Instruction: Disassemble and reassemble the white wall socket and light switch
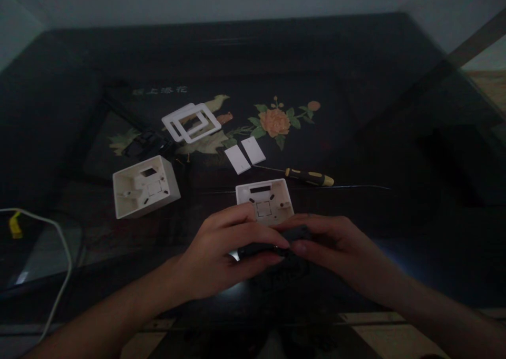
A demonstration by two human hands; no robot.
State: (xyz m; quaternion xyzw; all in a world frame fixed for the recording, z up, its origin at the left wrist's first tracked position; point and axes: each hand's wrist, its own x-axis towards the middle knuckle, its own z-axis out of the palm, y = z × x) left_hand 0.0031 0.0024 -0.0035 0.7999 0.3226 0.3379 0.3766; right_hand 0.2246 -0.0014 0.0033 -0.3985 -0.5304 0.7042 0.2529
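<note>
Both hands hold a black plastic switch body [259,247] near the front edge of the table, its details lost in the dark. My left hand [221,251] grips it from the left, fingers above and thumb below. My right hand [332,240] pinches its right end, with the fingertips close to those of the left. Just behind the hands is an open white switch back box [264,198], its near side partly hidden by them. A second white back box [144,187] rests tilted further left.
Two white frames [201,123] overlap behind the boxes, near dark plastic parts [148,143] and small screws [187,158]. Two white rocker plates [245,155] lie beside a yellow-and-black screwdriver [310,177]. A white cable [65,243] with a yellow tag curves along the left.
</note>
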